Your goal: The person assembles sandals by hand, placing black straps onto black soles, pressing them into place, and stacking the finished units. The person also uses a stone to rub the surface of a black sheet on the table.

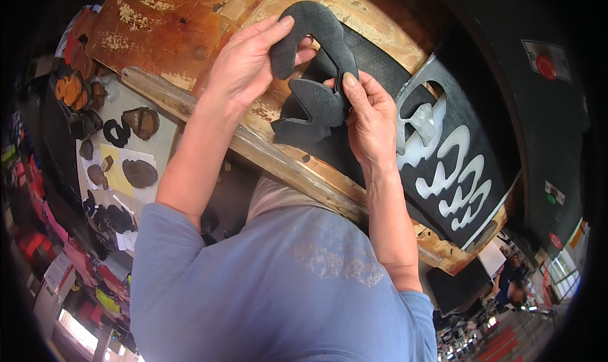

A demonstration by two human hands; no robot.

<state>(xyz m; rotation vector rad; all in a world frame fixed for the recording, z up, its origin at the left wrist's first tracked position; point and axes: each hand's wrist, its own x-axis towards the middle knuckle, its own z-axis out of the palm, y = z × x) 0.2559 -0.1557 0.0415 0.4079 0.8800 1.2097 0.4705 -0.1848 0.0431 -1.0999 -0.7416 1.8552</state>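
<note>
Both hands hold up a curved, hook-shaped black cut piece with a textured face, which looks like leather or rubber sheet. My left hand pinches its left end between thumb and fingers. On its right arm, my right hand presses the thumb down, fingers behind. Another black piece with a notched outline hangs or lies just below, beside my right fingers; whether it is joined to the held one I cannot tell. Under the hands spreads a black sheet on the worn wooden table.
To the right, a black sheet has several hook-shaped cut-outs showing white, with a grey metal piece on it. Beyond stands a dark machine with a red button. Dark cut pieces lie on a side table at left. A person is at far right.
</note>
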